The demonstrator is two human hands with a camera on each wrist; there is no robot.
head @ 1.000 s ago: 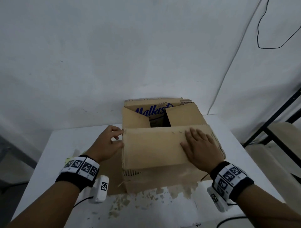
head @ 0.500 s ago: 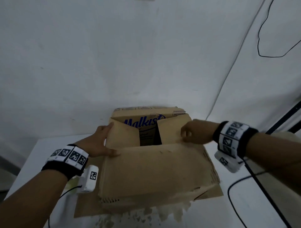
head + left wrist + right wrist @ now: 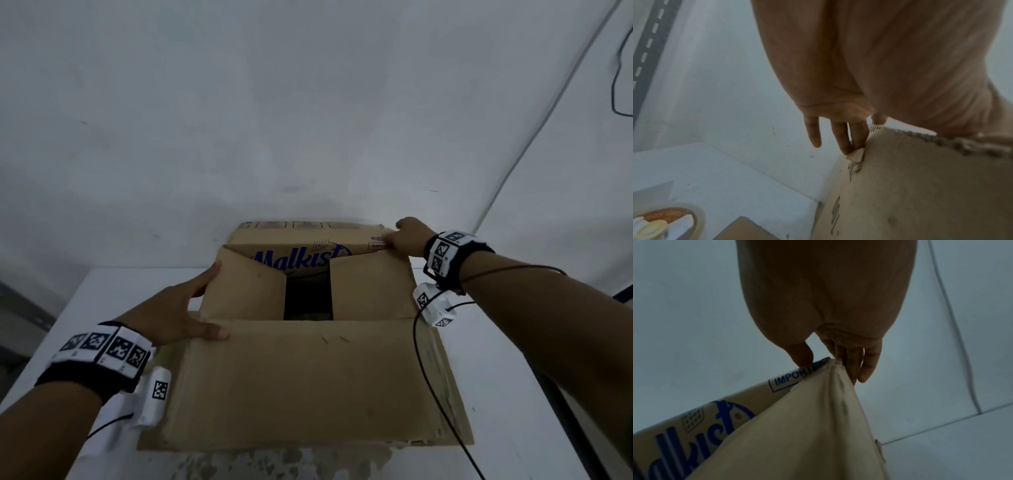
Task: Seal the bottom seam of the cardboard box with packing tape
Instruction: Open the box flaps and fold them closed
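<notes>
The cardboard box [image 3: 308, 377] stands on the white table with its flaps up. Its near flap lies open toward me, and the two side flaps are folded in with a dark gap between them. The far flap [image 3: 308, 253], printed "Malkist", stands up. My left hand [image 3: 178, 308] rests on the box's left edge, thumb on top and straight fingers [image 3: 844, 138] against the side. My right hand [image 3: 407, 236] pinches the far flap's right corner [image 3: 797, 376] between thumb and fingers. A packing tape roll [image 3: 666, 224] lies on the table left of the box.
The white table [image 3: 496, 394] meets a white wall just behind the box. A black cable [image 3: 438, 394] runs from my right wrist across the box's right side. A flat brown cardboard piece [image 3: 746, 230] lies beside the box. A dark metal frame [image 3: 565, 428] stands at right.
My right hand left the near flap and reached to the far right corner, where it took the far flap. The near flap swung open toward me. My left hand slid forward along the left edge.
</notes>
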